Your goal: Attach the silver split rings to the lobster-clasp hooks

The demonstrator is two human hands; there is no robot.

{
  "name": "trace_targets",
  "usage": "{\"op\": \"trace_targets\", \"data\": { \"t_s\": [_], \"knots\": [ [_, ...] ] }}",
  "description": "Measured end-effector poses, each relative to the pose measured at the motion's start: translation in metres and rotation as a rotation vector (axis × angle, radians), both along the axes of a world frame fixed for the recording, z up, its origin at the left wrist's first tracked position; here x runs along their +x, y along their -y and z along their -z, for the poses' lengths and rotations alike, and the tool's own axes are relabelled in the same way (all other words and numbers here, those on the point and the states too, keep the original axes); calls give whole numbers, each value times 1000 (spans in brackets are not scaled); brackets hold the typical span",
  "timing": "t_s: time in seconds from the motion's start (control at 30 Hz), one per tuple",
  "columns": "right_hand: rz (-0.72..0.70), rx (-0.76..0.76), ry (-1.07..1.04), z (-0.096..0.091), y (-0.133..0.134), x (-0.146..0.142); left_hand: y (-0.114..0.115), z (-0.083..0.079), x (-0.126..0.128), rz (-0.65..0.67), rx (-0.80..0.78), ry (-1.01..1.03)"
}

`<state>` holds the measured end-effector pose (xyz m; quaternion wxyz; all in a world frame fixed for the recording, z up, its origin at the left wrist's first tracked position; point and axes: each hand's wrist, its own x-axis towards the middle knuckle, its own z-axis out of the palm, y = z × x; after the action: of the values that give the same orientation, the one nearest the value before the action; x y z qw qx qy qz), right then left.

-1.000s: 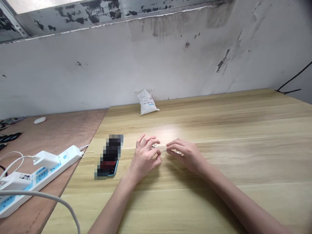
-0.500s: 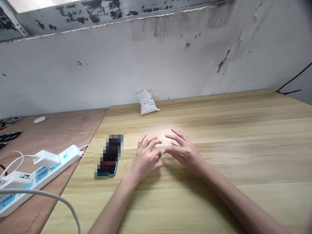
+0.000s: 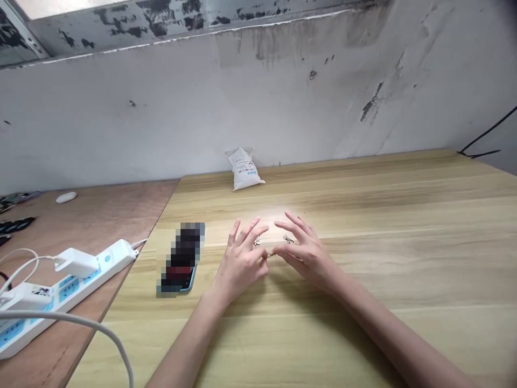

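Observation:
A thin metal chain with small charms lies between my hands on the light wooden table. My left hand pinches the chain between thumb and forefinger, its other fingers spread. My right hand is close by with its fingers apart, and its lowest finger almost reaches the chain. A small silver clasp shows beneath those fingers, and a little ring sits by my left fingertips. Part of the chain is hidden by my fingers.
To the left lies a phone, blurred and in a blue case. A white sachet leans on the stained wall. A white power strip with plugged-in adapters and a white cable sits on a lower plywood surface.
My right hand has lifted and spread its fingers since a second ago, uncovering the silver clasp. My left fingers have opened wider, and the chain is now more visible between my hands.

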<state>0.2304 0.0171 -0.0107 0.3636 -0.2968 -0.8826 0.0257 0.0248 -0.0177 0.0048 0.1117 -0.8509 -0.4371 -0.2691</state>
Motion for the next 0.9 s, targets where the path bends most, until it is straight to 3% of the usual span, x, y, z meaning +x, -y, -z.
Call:
{"op": "trace_targets", "data": {
  "t_s": [0.9],
  "knots": [
    [-14,75,1,-1,2,-1,0,0,2,5,38,9]
  ]
}}
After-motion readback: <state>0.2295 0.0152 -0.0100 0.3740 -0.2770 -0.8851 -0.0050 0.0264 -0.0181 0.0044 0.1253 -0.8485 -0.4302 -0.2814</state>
